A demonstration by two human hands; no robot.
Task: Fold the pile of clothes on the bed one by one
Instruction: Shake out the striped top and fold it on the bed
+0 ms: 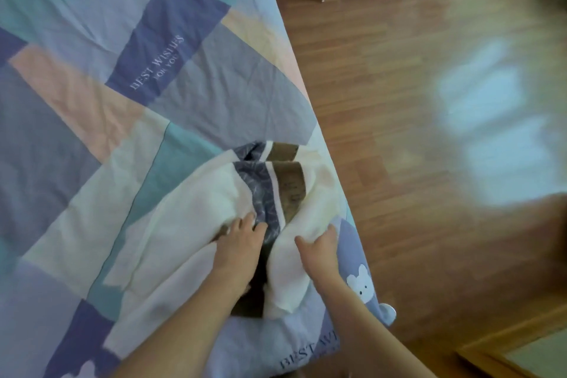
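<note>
We have one cream garment with a navy patterned band and a brown band across it, lying bunched near the right edge of the bed, on the patchwork cover, close to the drop to the wooden floor. Our left hand rests on the middle of the cloth, fingers fairly straight and pressing down where the navy band meets the cream, holding nothing. Our right hand sits on the cream fold at the bed-edge side, fingers curled into the fabric so it looks like a pinch on that fold, though blur makes the grip hard to confirm. We judge the garment soft, light and limp: it creases deeply, drapes over itself and keeps no shape, so it will sag and slide if lifted from one point. It looks like a thin knit or cotton, not slippery. Best hold, in our view, is two separated points along a hem or the shoulder seams, pulling gently taut, then smoothing flat on the bed. No other clothes of the pile are visible here. A pillow with a bear print lies just beside our right wrist.
</note>
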